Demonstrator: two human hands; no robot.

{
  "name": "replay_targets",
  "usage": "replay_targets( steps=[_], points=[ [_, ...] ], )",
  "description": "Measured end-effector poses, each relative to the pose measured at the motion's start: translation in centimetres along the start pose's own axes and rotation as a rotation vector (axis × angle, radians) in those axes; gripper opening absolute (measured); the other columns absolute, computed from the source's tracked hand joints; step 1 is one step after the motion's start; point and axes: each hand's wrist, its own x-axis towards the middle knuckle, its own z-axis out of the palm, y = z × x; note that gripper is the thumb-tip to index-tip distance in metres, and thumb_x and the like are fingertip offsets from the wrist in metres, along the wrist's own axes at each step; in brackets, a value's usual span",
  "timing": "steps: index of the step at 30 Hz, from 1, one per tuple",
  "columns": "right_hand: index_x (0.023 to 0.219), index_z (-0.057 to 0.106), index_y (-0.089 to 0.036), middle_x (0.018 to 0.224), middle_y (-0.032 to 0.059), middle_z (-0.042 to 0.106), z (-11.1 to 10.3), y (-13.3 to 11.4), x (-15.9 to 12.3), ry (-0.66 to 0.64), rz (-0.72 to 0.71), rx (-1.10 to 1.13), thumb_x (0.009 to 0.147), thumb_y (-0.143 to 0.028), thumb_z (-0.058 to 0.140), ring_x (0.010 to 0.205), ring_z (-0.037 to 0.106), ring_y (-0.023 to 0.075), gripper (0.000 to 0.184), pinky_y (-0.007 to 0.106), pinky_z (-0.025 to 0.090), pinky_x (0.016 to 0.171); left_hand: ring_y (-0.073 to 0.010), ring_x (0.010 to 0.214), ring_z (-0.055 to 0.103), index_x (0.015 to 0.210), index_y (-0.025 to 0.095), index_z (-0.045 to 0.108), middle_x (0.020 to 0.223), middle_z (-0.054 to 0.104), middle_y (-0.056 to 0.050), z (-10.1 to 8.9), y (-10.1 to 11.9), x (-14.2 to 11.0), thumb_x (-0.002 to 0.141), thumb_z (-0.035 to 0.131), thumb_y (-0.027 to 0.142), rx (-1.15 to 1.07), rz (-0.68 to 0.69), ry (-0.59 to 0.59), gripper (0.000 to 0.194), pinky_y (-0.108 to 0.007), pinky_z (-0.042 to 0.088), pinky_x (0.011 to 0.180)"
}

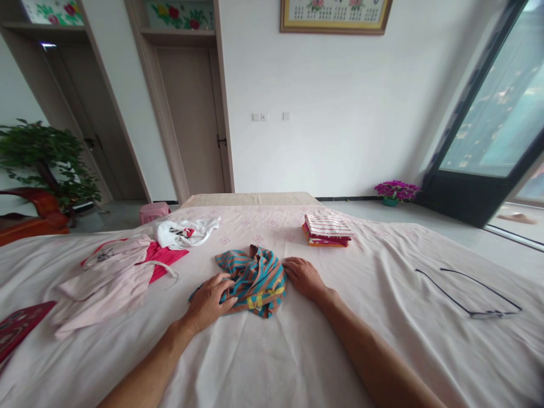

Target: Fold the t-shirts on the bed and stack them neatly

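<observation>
A crumpled striped shirt, blue-green and brown with yellow lettering, lies bunched on the sheet in front of me. My left hand rests on its left side, thumb and fingers apart over the fabric. At the shirt's right edge, my right hand lies palm down with its fingertips touching the cloth or just beside it; the fingers look extended rather than closed. Beyond my right hand sits a neat stack of folded clothes, with a red-striped white piece on top.
To the left lie a white garment, a pale pink garment, a bright red one and a dark red item. Eyeglasses rest at the right on the wrinkled pale sheet. A pink stool stands beyond.
</observation>
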Motion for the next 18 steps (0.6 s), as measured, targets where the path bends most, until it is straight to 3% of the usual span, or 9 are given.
replay_targets(
  steps=[6,12,18],
  points=[
    [0.124,0.067,-0.027,0.129,0.0054,0.065,-0.2,-0.2,-0.1,-0.01,0.011,-0.004,0.1,-0.035,0.043,0.12,0.058,0.0205,0.035,0.034,0.039,0.108,-0.017,0.105,0.062,0.103,0.025,0.061,0.111,0.065,-0.003,0.0,0.5,0.2,0.087,0.053,0.022,-0.032,0.011,0.012,0.018,-0.03,0.049,0.092],
    [0.124,0.067,-0.026,0.13,0.0055,0.065,-0.2,-0.1,-0.1,-0.01,0.002,0.002,0.099,-0.033,0.044,0.12,0.058,0.0202,0.035,0.035,0.039,0.108,-0.0171,0.088,0.064,0.098,0.025,0.058,0.091,0.065,-0.001,-0.2,1.1,0.4,0.093,0.046,0.027,-0.001,-0.035,0.074,0.014,-0.028,0.05,0.078],
    [0.124,0.067,-0.027,0.131,0.0055,0.064,0.1,0.1,0.1,-0.012,0.015,0.019,0.098,-0.033,0.045,0.121,0.057,0.0213,0.035,0.037,0.039,0.108,-0.0171,0.09,0.069,0.112,0.028,0.058,0.104,0.071,-0.002,-0.6,0.8,0.4,0.098,0.041,0.038,-0.129,-0.141,0.13,0.024,-0.031,0.052,0.084]
  ],
)
